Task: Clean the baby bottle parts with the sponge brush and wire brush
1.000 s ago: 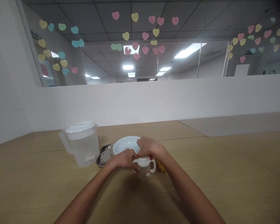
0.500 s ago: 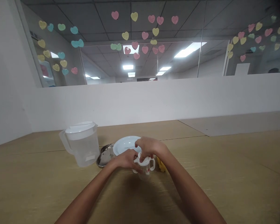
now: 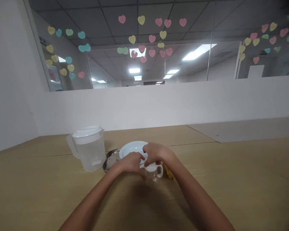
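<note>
Gripping a clear, seemingly empty handled cup (image 3: 152, 175), both hands (image 3: 144, 158) close round its white lid (image 3: 151, 166).

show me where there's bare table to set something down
Bare table lies right of the right hand, in front of the jug, and behind the plate. It is crowded around the handled cup, with both hands, the left hand and a metal lid.
</note>
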A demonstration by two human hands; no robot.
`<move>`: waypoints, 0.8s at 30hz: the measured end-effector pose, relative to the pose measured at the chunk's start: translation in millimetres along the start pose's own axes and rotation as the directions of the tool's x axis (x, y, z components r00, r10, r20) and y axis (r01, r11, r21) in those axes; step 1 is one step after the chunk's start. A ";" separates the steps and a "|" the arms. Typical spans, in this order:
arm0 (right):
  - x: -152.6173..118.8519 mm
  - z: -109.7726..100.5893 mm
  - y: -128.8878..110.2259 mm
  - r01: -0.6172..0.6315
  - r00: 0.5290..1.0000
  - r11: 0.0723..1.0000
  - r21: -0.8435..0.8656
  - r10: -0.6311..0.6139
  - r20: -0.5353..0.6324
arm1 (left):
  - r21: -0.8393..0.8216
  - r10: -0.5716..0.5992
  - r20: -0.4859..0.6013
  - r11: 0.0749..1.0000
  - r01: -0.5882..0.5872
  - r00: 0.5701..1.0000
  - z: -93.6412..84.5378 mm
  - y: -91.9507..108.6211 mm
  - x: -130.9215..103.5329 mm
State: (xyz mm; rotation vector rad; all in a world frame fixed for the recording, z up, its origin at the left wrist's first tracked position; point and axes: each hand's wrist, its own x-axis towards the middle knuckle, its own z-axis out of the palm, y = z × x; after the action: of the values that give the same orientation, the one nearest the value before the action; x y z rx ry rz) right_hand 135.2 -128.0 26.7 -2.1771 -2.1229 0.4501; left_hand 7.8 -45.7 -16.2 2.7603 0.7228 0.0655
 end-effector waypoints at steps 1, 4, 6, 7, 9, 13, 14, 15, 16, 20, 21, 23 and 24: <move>2.0 0.3 3.1 0.008 1.000 1.000 0.026 -0.009 0.023 | 0.012 -0.008 -0.046 1.000 0.009 0.999 -10.6 -4.3 -4.5; 8.7 2.5 9.6 0.016 0.998 0.996 0.092 -0.021 0.052 | 0.052 -0.112 -0.213 0.991 0.126 0.971 -39.3 -29.9 -14.1; 11.8 4.4 10.7 0.034 0.998 0.993 0.117 -0.040 0.044 | 0.139 -0.164 -0.327 0.966 0.219 0.931 -46.4 -54.8 -13.0; 12.7 5.1 10.5 0.055 0.998 0.991 0.125 -0.060 0.034 | 0.199 -0.228 -0.372 0.927 0.317 0.900 -44.9 -67.9 -9.9; 13.1 5.8 9.8 0.108 0.994 0.984 0.142 -0.112 0.018 | 0.269 -0.342 -0.399 0.844 0.465 0.851 -33.2 -92.4 -0.4; 10.7 4.2 10.5 0.144 0.989 0.974 0.173 -0.150 0.018 | 0.301 -0.407 -0.353 0.803 0.515 0.842 1.7 -125.0 16.9; 9.8 3.3 11.4 0.143 0.989 0.973 0.181 -0.148 0.017 | 0.303 -0.418 -0.341 0.799 0.519 0.842 8.4 -129.6 19.0; 8.9 2.2 12.6 0.145 0.988 0.971 0.189 -0.151 0.014 | 0.303 -0.426 -0.330 0.797 0.522 0.842 13.6 -133.2 20.1; 8.0 1.1 13.9 0.152 0.988 0.968 0.198 -0.157 0.011 | 0.300 -0.432 -0.321 0.798 0.523 0.843 17.4 -135.8 20.6; 4.2 -4.3 19.5 0.184 0.982 0.959 0.218 -0.189 0.003 | 0.284 -0.446 -0.327 0.795 0.537 0.833 22.8 -139.1 20.3; 3.0 -5.6 20.9 0.185 0.982 0.958 0.218 -0.190 0.000 | 0.281 -0.452 -0.336 0.789 0.546 0.826 22.6 -138.3 20.4; 0.3 -8.3 23.5 0.181 0.983 0.959 0.220 -0.184 -0.008 | 0.276 -0.472 -0.349 0.774 0.570 0.810 19.9 -134.8 20.1; -1.3 -9.7 24.7 0.178 0.984 0.959 0.220 -0.179 -0.014 | 0.274 -0.485 -0.351 0.765 0.583 0.801 17.0 -132.1 19.5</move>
State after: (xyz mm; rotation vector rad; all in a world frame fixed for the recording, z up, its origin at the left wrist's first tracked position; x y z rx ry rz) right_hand 161.6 -128.9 30.0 -1.8500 -2.1322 0.6426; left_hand -35.7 69.4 -70.7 2.7758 1.7500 0.1924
